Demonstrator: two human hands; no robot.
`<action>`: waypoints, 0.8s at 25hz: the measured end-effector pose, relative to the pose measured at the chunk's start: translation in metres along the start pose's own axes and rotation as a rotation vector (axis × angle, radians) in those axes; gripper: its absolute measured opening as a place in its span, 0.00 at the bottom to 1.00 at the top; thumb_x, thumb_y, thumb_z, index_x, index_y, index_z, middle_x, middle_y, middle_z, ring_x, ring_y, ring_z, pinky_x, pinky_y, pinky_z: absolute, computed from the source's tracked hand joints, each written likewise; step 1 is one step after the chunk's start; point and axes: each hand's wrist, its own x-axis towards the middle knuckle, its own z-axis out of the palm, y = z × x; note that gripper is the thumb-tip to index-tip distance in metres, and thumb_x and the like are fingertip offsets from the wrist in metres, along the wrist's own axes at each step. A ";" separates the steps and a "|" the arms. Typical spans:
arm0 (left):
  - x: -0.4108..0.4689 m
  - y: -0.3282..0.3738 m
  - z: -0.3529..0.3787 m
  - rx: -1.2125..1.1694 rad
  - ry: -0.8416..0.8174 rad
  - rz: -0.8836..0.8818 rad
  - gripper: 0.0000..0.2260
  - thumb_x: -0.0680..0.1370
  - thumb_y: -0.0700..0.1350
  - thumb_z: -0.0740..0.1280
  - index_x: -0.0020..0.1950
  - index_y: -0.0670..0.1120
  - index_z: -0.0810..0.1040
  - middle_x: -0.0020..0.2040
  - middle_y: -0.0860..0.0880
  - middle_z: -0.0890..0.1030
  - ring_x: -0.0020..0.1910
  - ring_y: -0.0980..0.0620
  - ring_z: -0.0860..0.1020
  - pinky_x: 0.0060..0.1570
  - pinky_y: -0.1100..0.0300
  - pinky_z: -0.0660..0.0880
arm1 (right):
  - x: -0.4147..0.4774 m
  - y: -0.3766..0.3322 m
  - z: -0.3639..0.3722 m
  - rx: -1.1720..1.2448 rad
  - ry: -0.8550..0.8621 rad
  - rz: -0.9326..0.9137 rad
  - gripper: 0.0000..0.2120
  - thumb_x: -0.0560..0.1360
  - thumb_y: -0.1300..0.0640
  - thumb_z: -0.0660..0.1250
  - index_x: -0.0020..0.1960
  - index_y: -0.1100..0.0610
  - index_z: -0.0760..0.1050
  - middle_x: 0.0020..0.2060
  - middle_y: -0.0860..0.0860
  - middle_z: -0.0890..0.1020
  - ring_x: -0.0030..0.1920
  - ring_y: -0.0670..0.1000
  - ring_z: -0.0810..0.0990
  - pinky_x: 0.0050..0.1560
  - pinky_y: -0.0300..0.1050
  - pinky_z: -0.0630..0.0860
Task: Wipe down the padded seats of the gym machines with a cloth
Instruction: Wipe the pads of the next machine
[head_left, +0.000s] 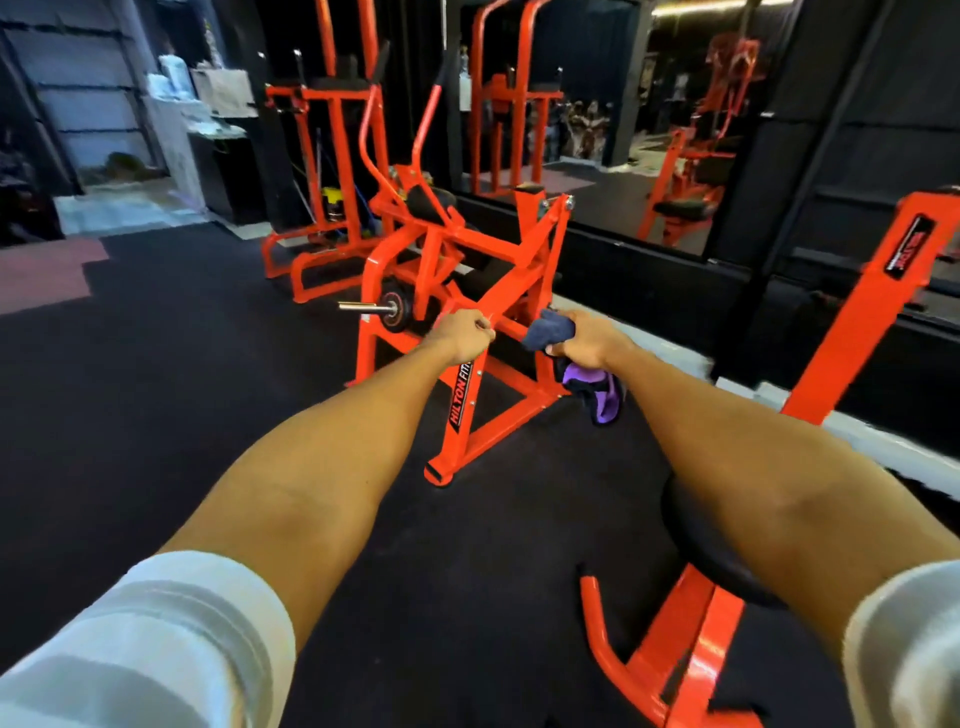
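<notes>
Both my arms stretch forward over the black floor. My right hand (589, 340) grips a dark blue and purple cloth (597, 395) that hangs below the fist. My left hand (462, 332) is curled into a fist in front of the orange machine's frame (467, 395); nothing shows in it. That orange machine stands just beyond my hands, with a black padded seat (428, 202) high at its far side. A round black pad (711, 551) on an orange frame lies under my right forearm.
A second orange machine (322, 171) stands further back left. A mirror wall (649, 130) runs along the right behind a pale floor strip. An orange upright post (862, 312) rises at the right. Black rubber flooring (156, 389) spreads to the left.
</notes>
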 end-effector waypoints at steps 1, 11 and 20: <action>0.026 -0.004 0.009 -0.002 -0.017 0.018 0.10 0.80 0.46 0.67 0.59 0.46 0.82 0.62 0.45 0.82 0.63 0.45 0.78 0.60 0.59 0.71 | 0.016 0.006 0.002 0.000 0.003 0.021 0.26 0.75 0.52 0.76 0.68 0.59 0.74 0.63 0.58 0.81 0.62 0.60 0.79 0.60 0.49 0.75; 0.266 0.026 0.068 -0.043 -0.138 0.207 0.04 0.80 0.44 0.67 0.50 0.47 0.82 0.54 0.45 0.83 0.55 0.46 0.79 0.57 0.56 0.74 | 0.189 0.102 -0.010 -0.010 0.101 0.227 0.26 0.75 0.50 0.75 0.70 0.57 0.73 0.63 0.59 0.81 0.61 0.61 0.79 0.61 0.55 0.76; 0.471 0.074 0.159 -0.018 -0.298 0.351 0.07 0.77 0.47 0.65 0.48 0.47 0.82 0.55 0.44 0.84 0.56 0.42 0.81 0.60 0.51 0.77 | 0.313 0.200 -0.029 -0.005 0.158 0.444 0.27 0.73 0.48 0.75 0.69 0.55 0.73 0.61 0.57 0.81 0.58 0.60 0.80 0.60 0.56 0.77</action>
